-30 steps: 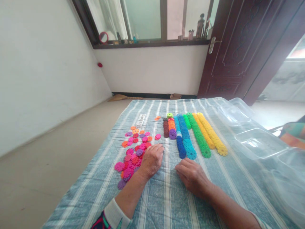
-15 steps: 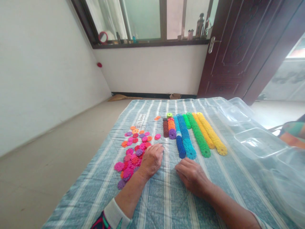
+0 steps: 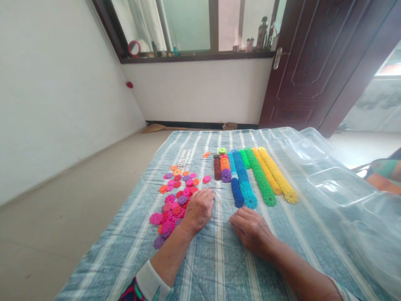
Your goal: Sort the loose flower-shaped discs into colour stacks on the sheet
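My left hand (image 3: 199, 210) rests on the striped cloth with its fingers curled, at the right side of a loose pile of pink, red, purple and orange notched discs (image 3: 171, 213). Its palm side is hidden. My right hand (image 3: 251, 229) lies curled just below the near end of the blue disc row (image 3: 244, 186); anything inside it is out of sight. Farther right are a green disc row (image 3: 263, 182) and yellow disc rows (image 3: 278, 177). Shorter rows of brown discs (image 3: 217, 168) and of orange and purple discs (image 3: 225, 169) lie left of the blue.
Clear plastic containers (image 3: 338, 186) stand along the right side of the table. A single pink disc (image 3: 206, 179) and a few orange discs (image 3: 206, 154) lie apart from the pile. Behind the table are a white wall (image 3: 200, 90) and a dark red door (image 3: 310, 71).
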Motion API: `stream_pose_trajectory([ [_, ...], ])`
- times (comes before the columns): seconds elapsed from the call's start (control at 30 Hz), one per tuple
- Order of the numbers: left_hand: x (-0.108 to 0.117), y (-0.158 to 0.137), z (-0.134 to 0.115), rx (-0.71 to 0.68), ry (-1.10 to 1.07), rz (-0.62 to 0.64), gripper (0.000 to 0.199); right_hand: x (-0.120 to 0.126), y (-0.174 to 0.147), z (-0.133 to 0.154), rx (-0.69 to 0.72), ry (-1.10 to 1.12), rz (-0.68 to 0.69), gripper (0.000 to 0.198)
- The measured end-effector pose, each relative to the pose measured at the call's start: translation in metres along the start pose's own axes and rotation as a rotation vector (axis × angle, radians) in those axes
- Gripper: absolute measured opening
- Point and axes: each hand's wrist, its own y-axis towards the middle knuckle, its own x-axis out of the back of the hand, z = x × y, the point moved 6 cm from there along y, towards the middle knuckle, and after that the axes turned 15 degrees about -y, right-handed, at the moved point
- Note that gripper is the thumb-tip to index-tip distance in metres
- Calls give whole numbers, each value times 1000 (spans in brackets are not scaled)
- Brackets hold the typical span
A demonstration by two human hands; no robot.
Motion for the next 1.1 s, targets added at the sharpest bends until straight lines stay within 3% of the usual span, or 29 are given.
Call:
stream_pose_trajectory([
  [0.5, 3, 0, 0, -6, -65, -30, 21, 1, 1, 1, 12, -21, -12, 27],
  [0.83, 7, 0, -8, -1, -57, -23, 44, 2, 1, 1, 3, -13, -16, 29],
  [1.1, 7, -1, -7, -1, -55, -25, 44, 1, 0, 1, 12, -25, -17, 26],
])
